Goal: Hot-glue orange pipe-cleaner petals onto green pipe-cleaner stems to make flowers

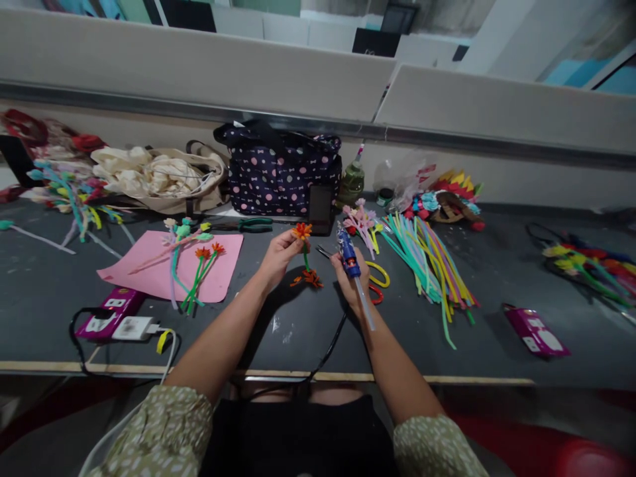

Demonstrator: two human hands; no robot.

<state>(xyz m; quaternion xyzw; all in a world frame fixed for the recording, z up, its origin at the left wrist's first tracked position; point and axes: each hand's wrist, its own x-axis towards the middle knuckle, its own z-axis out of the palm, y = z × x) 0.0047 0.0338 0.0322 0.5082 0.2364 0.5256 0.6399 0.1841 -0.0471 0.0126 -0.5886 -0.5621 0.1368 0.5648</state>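
Note:
Between the fingers of my left hand is a pipe-cleaner flower with an orange head and a green stem pointing down. My right hand grips a blue hot glue gun, its nozzle tilted up and away from me and a clear glue stick sticking out toward my wrist. Several loose orange pieces lie on the table below the flower. Scissors with yellow and red handles rest beside my right hand, partly hidden by it.
Finished flowers lie on a pink sheet at left. Purple power strips sit near the front edge, with cables. Pipe cleaners spread at right. A dotted bag, pliers and a phone are at the back.

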